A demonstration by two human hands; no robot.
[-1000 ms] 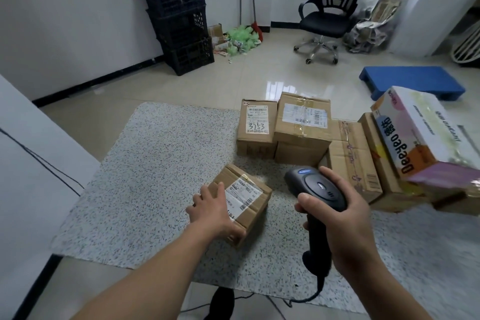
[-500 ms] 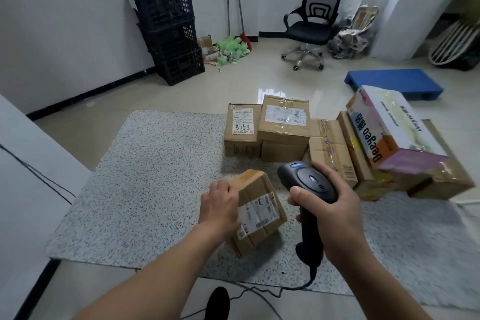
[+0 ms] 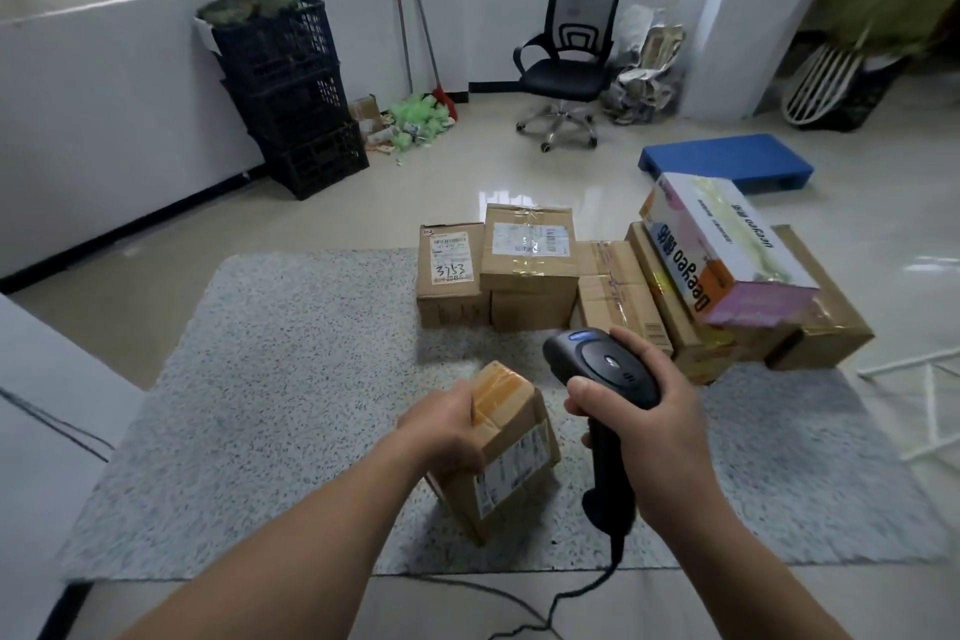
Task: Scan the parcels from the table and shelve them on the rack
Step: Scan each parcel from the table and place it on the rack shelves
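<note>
My left hand [image 3: 447, 431] grips a small brown parcel [image 3: 506, 452], tipped up on its edge on the speckled grey table [image 3: 291, 405], its white label facing right. My right hand [image 3: 644, 426] holds a black handheld barcode scanner [image 3: 602, 369] just right of the parcel, its head above the label side. Several more cardboard parcels [image 3: 524, 265] are bunched at the table's far right, with a colourful printed box [image 3: 722, 250] lying tilted on top of them.
The scanner's black cable [image 3: 561, 598] trails off the table's near edge. Beyond the table are stacked black crates [image 3: 291, 88], a black office chair [image 3: 571, 62], a blue pallet [image 3: 727, 161] and brooms by the wall. White rack tubing [image 3: 924, 395] shows at the right edge.
My left hand has tipped the small parcel from lying flat up onto its edge and turned its label toward the scanner. The view has risen and pulled back slightly.
</note>
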